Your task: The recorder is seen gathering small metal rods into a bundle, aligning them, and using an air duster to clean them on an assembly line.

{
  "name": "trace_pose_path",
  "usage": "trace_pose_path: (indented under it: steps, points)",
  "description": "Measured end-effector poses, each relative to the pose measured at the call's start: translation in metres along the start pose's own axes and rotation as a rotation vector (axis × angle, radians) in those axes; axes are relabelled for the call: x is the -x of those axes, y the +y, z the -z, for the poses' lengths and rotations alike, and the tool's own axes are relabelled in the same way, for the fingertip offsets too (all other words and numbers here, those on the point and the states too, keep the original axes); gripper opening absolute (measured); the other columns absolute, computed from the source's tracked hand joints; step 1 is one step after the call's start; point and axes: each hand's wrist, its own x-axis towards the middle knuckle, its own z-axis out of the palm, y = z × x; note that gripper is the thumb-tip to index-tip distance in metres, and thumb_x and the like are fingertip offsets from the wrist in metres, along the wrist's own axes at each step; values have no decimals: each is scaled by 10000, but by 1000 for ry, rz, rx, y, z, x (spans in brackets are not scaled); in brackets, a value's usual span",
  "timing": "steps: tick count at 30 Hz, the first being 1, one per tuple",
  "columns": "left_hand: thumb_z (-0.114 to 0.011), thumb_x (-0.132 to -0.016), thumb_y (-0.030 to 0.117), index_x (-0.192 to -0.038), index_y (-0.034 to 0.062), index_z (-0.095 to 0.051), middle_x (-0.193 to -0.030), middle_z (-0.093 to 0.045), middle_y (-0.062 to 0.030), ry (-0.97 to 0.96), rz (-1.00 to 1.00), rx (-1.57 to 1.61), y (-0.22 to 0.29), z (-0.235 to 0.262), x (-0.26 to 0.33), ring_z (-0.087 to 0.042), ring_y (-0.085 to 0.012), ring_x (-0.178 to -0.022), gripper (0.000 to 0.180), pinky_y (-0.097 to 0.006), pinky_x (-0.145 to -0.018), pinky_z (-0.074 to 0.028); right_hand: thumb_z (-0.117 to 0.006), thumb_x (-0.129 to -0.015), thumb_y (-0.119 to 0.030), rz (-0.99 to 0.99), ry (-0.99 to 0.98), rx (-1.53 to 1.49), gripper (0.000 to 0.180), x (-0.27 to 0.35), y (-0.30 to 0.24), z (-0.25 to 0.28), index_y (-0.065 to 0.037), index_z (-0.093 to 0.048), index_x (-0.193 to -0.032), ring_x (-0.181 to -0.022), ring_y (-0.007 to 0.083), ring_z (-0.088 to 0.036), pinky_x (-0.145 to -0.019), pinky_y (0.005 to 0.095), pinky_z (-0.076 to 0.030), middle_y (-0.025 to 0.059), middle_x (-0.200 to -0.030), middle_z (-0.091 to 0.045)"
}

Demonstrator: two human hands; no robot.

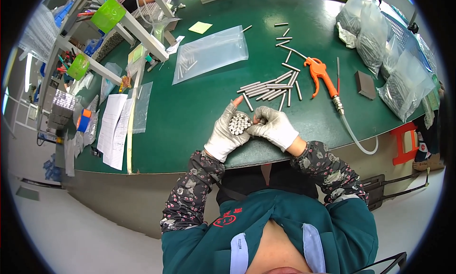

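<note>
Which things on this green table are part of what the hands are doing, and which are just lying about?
In use:
left hand, gripping the bundle of metal rods
right hand, touching the bundle
loose metal rods just beyond the hands

Lying about:
orange air blow gun
clear plastic bag
yellow sticky note
paper sheets
grey block

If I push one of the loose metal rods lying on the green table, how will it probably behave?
A loose metal rod looks round and smooth, so it would probably roll sideways on the flat green table. It seems stiff and thin, likely light. Its shiny surface may be slippery, though the gloved left hand grips a bundle of rods with the right hand touching.
</note>
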Motion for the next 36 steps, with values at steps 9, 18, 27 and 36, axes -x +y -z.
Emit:
trace_pose_path:
  steps: [9,18,27,36]
  points:
    - [-635,-600,-52,-1295,84,-284,-784,-522,7,32,24,-37,2,-1,-3,-508,-64,-695,790,-188,-657,-436,-681,-669,-77,-99,-22,-124,185,2,-7,2,-19,-534,-767,-615,51,-453,-569,190,-399,-6,-655,-494]
    - [-629,-600,-50,-1299,75,-273,-768,-515,9,17,16,-4,1,-3,-3,-505,-64,-687,795,-185,-652,-433,-580,-692,-110,20,-6,91,143,1,-3,5,-28,-536,-801,-613,134,-550,-577,249,-441,64,-671,-554]
    - [-624,-601,-62,-1347,156,-152,-743,-525,14,-9,6,-23,1,-1,-3,-514,-67,-658,910,-186,-650,-435,-577,-674,-130,80,16,241,157,0,-12,7,-52,-550,-807,-658,223,-586,-597,296,-459,106,-700,-578]
    - [-645,-598,-61,-1355,195,-103,-742,-534,11,-28,-19,-43,-3,1,-3,-522,-70,-667,966,-198,-652,-439,-562,-670,-54,203,87,281,119,8,-15,1,-37,-537,-785,-596,179,-522,-545,279,-429,82,-647,-530]
